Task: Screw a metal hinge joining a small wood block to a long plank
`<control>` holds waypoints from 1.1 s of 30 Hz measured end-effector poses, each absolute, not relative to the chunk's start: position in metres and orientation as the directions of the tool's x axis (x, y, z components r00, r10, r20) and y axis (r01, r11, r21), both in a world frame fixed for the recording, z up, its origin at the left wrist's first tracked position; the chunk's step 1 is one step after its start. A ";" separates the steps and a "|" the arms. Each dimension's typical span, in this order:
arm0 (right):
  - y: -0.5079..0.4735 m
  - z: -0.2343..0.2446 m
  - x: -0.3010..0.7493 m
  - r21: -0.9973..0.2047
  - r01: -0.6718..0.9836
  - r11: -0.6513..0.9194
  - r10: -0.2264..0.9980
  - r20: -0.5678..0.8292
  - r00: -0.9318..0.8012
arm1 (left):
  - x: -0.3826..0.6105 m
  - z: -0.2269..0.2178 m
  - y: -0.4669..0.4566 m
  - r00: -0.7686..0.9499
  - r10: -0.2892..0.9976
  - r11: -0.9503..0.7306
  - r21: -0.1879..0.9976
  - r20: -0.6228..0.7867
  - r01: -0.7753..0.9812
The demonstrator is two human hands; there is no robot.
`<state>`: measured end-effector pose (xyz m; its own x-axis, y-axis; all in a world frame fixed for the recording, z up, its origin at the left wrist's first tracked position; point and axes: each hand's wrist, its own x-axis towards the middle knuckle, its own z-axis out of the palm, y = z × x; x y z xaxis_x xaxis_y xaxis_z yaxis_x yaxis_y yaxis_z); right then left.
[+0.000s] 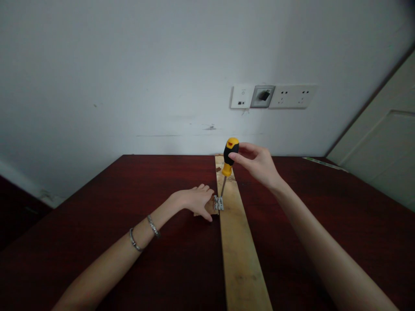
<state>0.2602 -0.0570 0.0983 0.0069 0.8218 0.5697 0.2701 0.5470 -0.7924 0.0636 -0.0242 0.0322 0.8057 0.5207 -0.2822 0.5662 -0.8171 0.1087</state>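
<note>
My right hand (257,162) pinches the black and yellow handle of a screwdriver (231,153) between thumb and fingers. The screwdriver stands nearly upright, its metal shaft slanting down to a small silver hinge (219,203). One leaf of the hinge lies on a long pale wooden plank (241,242), the other on a short wooden block (212,208) beside the plank's left edge. Over that block lies my left hand (196,201), thumb on the near side and fingers on the far side, holding it against the plank. Much of the block is hidden beneath the palm.
Everything lies on a dark red-brown table (155,172) pushed against a pale wall (145,77). The plank runs from the wall toward me. Wall sockets (288,96) sit above the table's back edge. A white door (385,129) is at the right.
</note>
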 end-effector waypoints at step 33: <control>-0.055 0.088 0.250 -0.757 0.182 0.628 0.775 0.630 -0.050 | 0.063 0.033 -0.024 0.787 0.532 -0.805 0.101 -0.313 0.585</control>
<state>0.2497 -0.0547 0.0883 -0.0497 0.7747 0.6304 0.1816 0.6276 -0.7570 0.0633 -0.0238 0.0329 0.7867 0.5320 -0.3132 0.5845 -0.8051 0.1007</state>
